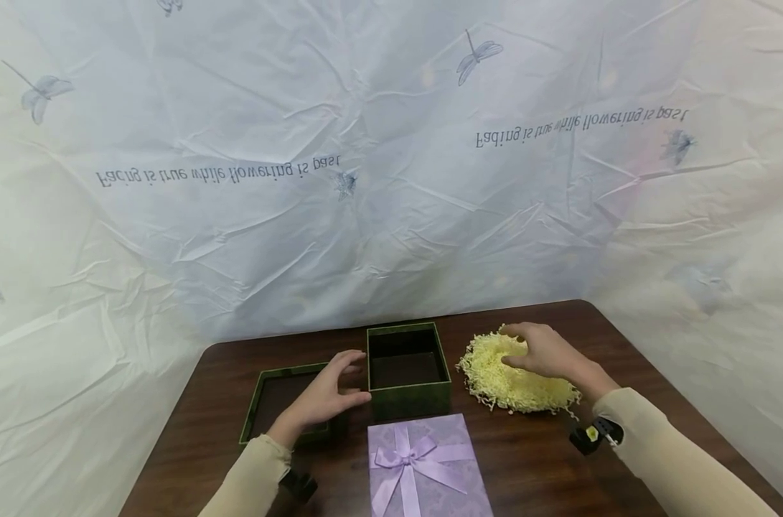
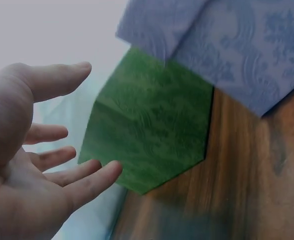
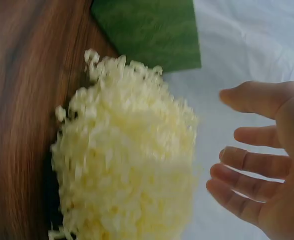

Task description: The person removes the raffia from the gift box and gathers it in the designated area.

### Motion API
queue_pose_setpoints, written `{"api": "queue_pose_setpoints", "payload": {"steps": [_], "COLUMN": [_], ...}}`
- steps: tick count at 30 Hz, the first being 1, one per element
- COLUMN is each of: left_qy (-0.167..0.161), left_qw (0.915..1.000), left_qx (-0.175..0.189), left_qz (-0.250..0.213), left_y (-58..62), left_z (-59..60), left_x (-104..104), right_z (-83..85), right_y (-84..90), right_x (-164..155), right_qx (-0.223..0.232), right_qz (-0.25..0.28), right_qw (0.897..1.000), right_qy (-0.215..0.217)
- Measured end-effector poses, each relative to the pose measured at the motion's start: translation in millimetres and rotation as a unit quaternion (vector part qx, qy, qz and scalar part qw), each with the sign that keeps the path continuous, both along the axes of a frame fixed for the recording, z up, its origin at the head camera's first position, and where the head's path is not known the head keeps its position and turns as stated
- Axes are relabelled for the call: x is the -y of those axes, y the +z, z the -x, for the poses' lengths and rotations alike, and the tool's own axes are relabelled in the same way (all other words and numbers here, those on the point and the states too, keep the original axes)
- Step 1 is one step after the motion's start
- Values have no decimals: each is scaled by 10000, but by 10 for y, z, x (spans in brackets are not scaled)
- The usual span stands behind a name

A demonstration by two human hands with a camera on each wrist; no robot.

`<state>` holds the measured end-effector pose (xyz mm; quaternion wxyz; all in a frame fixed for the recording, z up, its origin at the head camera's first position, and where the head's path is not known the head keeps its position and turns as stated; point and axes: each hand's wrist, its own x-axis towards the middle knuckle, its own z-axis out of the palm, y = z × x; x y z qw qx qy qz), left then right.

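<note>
Head view: left hand (image 1: 323,398) spread beside green box (image 1: 409,370); right hand (image 1: 546,353) open over shredded paper filler (image 1: 510,377), gripping nothing; loose strands likely to scatter on lifting.

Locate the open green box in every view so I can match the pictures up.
Head: the green box stands open at centre, between the left hand and the yellow shredded paper.
Left wrist: its green wall fills the middle, just beyond the fingertips.
Right wrist: one corner shows at top, behind the paper.
Shared landmark: the dark wooden table.
</note>
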<state>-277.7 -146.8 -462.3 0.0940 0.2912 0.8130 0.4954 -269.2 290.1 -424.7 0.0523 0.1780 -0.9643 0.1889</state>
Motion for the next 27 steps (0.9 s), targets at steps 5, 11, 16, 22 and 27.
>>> {"api": "queue_pose_setpoints", "payload": {"steps": [5, 11, 16, 22, 27], "left_qy": [103, 272, 442, 480, 484], "left_qw": [9996, 9994, 9990, 9987, 9980], "left_qx": [-226, -208, -3, 123, 403], "left_qz": [129, 36, -76, 71, 15], "left_y": [59, 112, 152, 141, 105], "left_z": [-175, -424, -609, -778, -900], "left_x": [32, 33, 8, 3, -19], "right_z": [-127, -359, -527, -672, -761], "right_y": [50, 87, 56, -31, -108], "right_x": [121, 270, 384, 535, 617], "right_qx": [-113, 223, 497, 1279, 2061], "right_qz": [692, 1247, 1633, 2591, 3523], "right_qw": [9975, 9919, 9853, 9567, 9098], "right_qy": [40, 35, 85, 358, 756]}}
